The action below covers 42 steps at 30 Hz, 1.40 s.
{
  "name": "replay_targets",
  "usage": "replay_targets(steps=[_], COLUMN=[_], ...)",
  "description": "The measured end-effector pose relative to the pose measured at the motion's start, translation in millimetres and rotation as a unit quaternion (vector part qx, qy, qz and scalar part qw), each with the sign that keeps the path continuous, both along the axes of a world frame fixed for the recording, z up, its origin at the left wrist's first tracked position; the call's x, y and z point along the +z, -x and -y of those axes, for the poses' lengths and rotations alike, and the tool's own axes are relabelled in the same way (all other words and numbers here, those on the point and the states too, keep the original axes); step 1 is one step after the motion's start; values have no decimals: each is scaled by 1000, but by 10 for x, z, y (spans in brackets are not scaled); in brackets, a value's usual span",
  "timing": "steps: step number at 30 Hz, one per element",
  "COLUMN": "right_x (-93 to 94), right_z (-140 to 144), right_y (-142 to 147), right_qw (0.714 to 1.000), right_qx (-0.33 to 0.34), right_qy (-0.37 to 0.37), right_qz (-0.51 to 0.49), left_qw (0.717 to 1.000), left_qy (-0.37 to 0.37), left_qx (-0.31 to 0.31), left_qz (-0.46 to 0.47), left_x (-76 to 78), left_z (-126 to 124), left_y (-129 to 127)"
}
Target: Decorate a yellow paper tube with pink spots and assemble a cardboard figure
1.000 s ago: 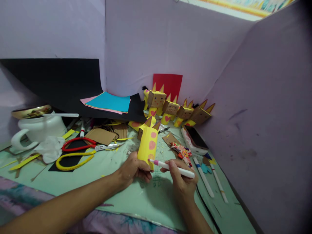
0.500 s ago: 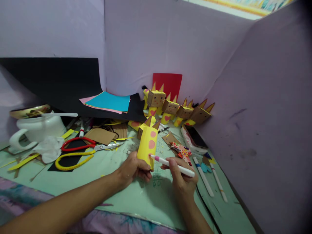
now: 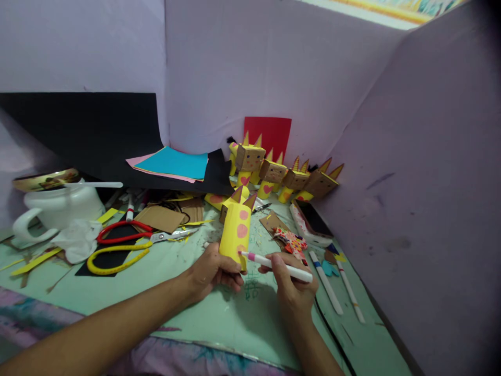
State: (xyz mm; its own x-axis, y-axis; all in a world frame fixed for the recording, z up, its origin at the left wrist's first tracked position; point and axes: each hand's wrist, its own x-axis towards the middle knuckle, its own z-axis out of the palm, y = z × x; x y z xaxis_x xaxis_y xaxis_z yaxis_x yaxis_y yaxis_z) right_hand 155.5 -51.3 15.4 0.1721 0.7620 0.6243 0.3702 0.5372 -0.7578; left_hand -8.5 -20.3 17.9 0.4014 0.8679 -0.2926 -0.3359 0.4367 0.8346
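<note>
My left hand (image 3: 215, 269) is closed round the lower end of a yellow paper animal figure (image 3: 230, 235), holding it tilted up over the table. Pink spots run down the figure's body, and two pointed horns stand at its far end. Between the fingers of my right hand (image 3: 291, 279) is a white felt-tip marker (image 3: 287, 269) with a pink band. Its tip touches the figure near the lowest spot, just above my left thumb. Part of the figure's cardboard head shows at its left side.
Several finished-looking horned figures (image 3: 274, 172) stand at the back by a red sheet (image 3: 270, 136). Scissors (image 3: 156, 237), cardboard pieces (image 3: 160, 216) and a white pot (image 3: 64, 201) lie left. A phone (image 3: 313, 219) and capped markers (image 3: 326, 284) are right. Coloured paper (image 3: 176, 164) lies behind.
The marker tip has shifted very slightly on the figure, and a pink outline by the lowest spot shows a little more. Both hands keep their grips.
</note>
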Motion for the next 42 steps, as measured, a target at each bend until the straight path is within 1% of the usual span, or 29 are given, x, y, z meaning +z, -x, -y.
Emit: replay_targets(steps=[7,12,17,21,24,26,30,36,40,42], right_x=[17,5,5,31,44,44,18,-40,-32,-28], right_z=[13,-5,4,14,21,25,9,-25,-10,-10], right_y=[27,13,19,30,29,31,33,12,-1,-8], right_qw=[1000,1000,999,1000,1000,1000,997,996,997,998], right_qx=[-1,8,-5,0,4,-2,-37,-33,-31,-30], right_qy=[23,-1,19,3,7,19,26,21,40,38], right_qz=[-15,-9,-25,-10,-3,-17,-61,-80,-58,-51], left_qw=[1000,1000,1000,1000,1000,1000,1000,1000,1000,1000], left_qy=[-11,-11,-11,-12,-10,-7,-4,5,6,7], left_qx=[-10,-15,-17,-14,-18,-17,-10,-8,-9,-10], left_qz=[-9,-13,-10,-7,-8,-5,15,23,14,16], left_x=[-25,-24,-28,-27,-32,-37,-44,-37,-23,-18], left_z=[-1,0,1,-1,-5,-7,-3,2,3,4], left_y=[4,8,9,7,8,9,11,12,14,14])
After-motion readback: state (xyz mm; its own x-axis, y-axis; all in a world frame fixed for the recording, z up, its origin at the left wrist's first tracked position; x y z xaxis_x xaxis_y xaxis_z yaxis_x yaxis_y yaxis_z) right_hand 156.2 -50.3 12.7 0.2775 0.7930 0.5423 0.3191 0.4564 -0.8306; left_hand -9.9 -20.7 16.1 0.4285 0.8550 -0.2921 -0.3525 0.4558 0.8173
